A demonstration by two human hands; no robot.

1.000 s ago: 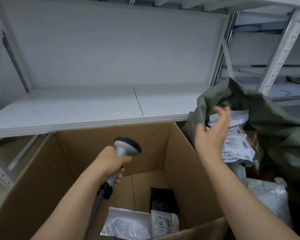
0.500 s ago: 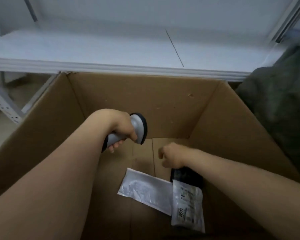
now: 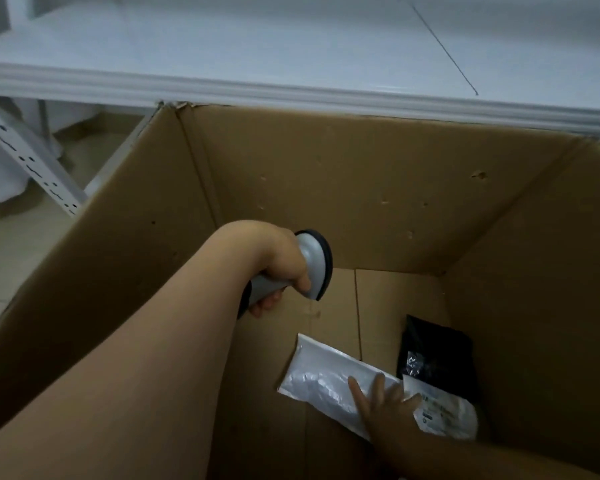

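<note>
A large open cardboard box (image 3: 378, 188) fills the view. My left hand (image 3: 278, 258) grips a grey barcode scanner (image 3: 310, 268) by its handle, head pointing down into the box. On the box floor lie a white plastic mailer (image 3: 319, 375), a black parcel (image 3: 437, 351) and a small white labelled packet (image 3: 444, 414). My right hand (image 3: 381, 403) reaches down with fingers spread and rests flat on the right end of the white mailer.
A white metal shelf (image 3: 291, 57) runs across just behind the box's far wall. A perforated shelf upright (image 3: 32, 161) slants at the left over a pale tiled floor (image 3: 11, 244).
My right hand went from a raised fist near the box's middle down to the white mailer and spread its fingers on it. The camera dipped further into the box.
</note>
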